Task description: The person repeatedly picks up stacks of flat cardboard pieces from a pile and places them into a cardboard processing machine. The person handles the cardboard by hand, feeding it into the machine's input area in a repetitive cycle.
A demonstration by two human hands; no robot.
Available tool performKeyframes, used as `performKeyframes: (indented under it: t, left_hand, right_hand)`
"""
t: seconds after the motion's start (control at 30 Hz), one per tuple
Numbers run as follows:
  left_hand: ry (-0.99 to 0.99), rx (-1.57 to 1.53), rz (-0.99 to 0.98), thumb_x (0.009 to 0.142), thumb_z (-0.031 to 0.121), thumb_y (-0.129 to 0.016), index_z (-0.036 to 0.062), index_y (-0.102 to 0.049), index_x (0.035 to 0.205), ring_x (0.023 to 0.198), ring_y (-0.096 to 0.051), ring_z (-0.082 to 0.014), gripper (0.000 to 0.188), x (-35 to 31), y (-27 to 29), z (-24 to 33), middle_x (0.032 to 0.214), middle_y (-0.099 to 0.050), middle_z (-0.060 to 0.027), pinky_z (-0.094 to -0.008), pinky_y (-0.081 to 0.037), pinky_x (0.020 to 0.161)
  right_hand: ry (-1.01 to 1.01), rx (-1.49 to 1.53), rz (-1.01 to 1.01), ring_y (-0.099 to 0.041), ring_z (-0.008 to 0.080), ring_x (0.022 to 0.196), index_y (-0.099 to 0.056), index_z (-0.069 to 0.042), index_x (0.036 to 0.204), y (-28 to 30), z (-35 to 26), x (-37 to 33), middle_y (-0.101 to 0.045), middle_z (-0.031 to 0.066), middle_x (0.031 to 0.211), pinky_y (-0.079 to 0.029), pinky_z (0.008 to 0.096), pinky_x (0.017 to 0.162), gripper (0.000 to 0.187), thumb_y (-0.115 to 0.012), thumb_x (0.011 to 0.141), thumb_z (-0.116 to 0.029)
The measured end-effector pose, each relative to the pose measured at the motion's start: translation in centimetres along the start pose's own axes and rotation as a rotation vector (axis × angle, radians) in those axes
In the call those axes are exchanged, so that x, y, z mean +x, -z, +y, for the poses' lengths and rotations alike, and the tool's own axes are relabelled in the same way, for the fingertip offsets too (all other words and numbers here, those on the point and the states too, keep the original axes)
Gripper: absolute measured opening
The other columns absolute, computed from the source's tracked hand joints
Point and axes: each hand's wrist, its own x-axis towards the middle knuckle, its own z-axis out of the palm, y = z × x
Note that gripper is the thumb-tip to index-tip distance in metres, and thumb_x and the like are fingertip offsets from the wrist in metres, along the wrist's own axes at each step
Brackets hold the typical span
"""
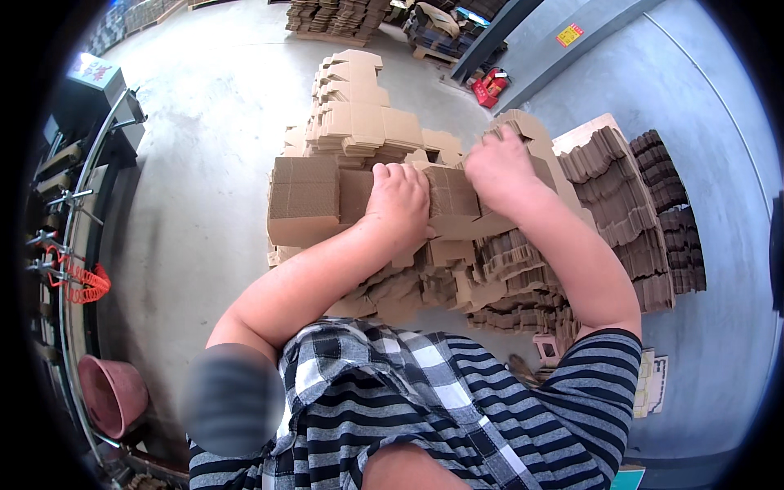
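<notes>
A stack of flat die-cut cardboard blanks (304,193) lies in front of me, with brown inner faces and notched edges. My left hand (398,198) is closed on the near part of the stack, its fingers bent over a cardboard blank and the thumb low near its edge. Further right, my right hand (500,167) is closed, fingers curled down at the right end of the same blanks, beside a rounded cardboard flap (523,125). The fingertips of the right hand are partly hidden. Behind both hands rises a taller pile of lighter blanks (347,106).
To the right, more bundled cardboard (608,192) stands on a board by the grey wall. On the left is a machine with a red coiled hose (86,283) and a pink bucket (114,396). A red fire extinguisher (492,84) and stacked pallets (335,18) stand further back.
</notes>
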Motion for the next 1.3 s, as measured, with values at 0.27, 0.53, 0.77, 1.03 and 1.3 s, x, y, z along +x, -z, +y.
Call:
performKeyframes:
  t: [0.27, 0.53, 0.77, 1.03, 1.3]
  left_hand:
    - [-0.011, 0.007, -0.004, 0.063, 0.064, -0.067, -0.0026, -0.053, 0.106, 0.093, -0.05, -0.0237, 0.081, -0.1, -0.1, -0.2, 0.098, -0.055, -0.0109, -0.0375, -0.037, 0.083]
    - [0.018, 0.025, 0.093, 0.069, 0.054, -0.064, -0.0011, -0.054, 0.103, 0.091, -0.052, -0.0241, 0.066, -0.4, -1.3, -0.6, 0.096, -0.056, -0.0113, -0.0388, -0.038, 0.08]
    - [-0.025, -0.011, 0.054, 0.066, 0.038, -0.068, -0.0005, -0.056, 0.1, 0.088, -0.053, -0.0247, 0.053, -1.2, -0.6, -1.4, 0.092, -0.056, -0.0113, -0.039, -0.038, 0.078]
    - [0.08, 0.034, 0.122, 0.071, 0.024, -0.062, 0.0006, -0.062, 0.094, 0.09, -0.052, -0.0254, 0.033, -1.7, 6.5, -2.4, 0.092, -0.057, -0.0105, -0.0401, -0.037, 0.082]
    - [0.269, 0.353, 0.819, 0.079, 0.022, -0.052, -0.0056, -0.055, 0.113, 0.128, -0.036, -0.0427, 0.044, -6.7, 17.7, -6.1, 0.129, -0.048, -0.0232, -0.0575, -0.015, 0.111]
  right_hand:
    - [0.136, 0.197, 0.227, -0.047, 0.0286, 0.118, -0.037, 0.001, 0.133, -2.2, -2.8, -0.9, -0.053, 0.0152, 0.119, -0.033, 0.0405, 0.103, 0.085, -0.075, 0.061, -0.021]
    - [-0.017, 0.619, 0.202, -0.042, 0.0294, 0.125, -0.034, -0.001, 0.131, -2.8, -5.1, -0.6, -0.045, 0.0174, 0.13, -0.033, 0.0383, 0.104, 0.082, -0.075, 0.063, -0.023]
    - [0.062, 0.547, 0.164, -0.052, 0.0304, 0.112, -0.043, -0.002, 0.121, -2.5, -4.7, -0.1, -0.054, 0.0158, 0.114, -0.039, 0.04, 0.097, 0.065, -0.069, 0.062, -0.014]
    - [0.129, 0.515, 0.45, -0.054, 0.034, 0.101, -0.046, 0.0, 0.115, 3.3, -2.9, -1.4, -0.056, 0.0182, 0.106, -0.041, 0.0432, 0.088, 0.074, -0.081, 0.056, -0.028]
    - [0.21, 0.805, 1.158, -0.055, 0.0358, 0.105, -0.046, -0.001, 0.122, 12.9, -4.4, 2.1, -0.058, 0.0187, 0.111, -0.043, 0.0423, 0.088, 0.064, -0.075, 0.067, -0.018]
